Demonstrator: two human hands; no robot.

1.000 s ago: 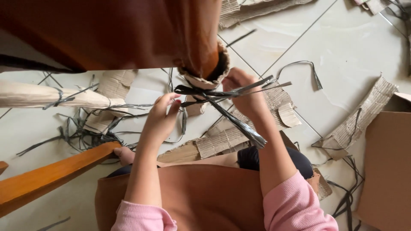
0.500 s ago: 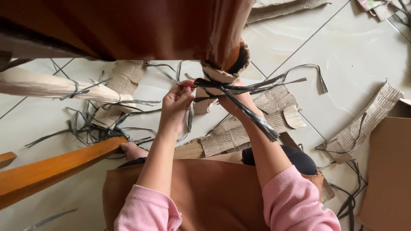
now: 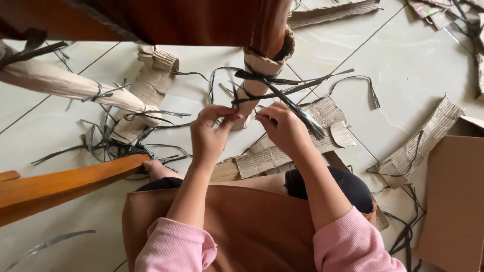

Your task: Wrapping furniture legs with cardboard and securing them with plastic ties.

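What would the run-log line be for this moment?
left hand: pinching black strap | right hand: gripping strap | strap: tied round cardboard-wrapped furniture leg | floor: cardboard scraps

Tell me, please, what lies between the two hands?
In the head view, a dark plastic strap stretches between left hand and right hand, crossing the cardboard-wrapped leg.

The floor (image 3: pixel 413 65) is pale glossy tile with thin diagonal joints. Torn corrugated cardboard strips (image 3: pixel 282 153) lie scattered on it, one long piece (image 3: pixel 421 143) at the right and another (image 3: pixel 333 11) at the top. A flat brown cardboard sheet (image 3: pixel 451 201) lies at the right edge. Black plastic straps (image 3: pixel 113 146) tangle at the left, and a loose loop (image 3: pixel 365 85) lies near the middle.
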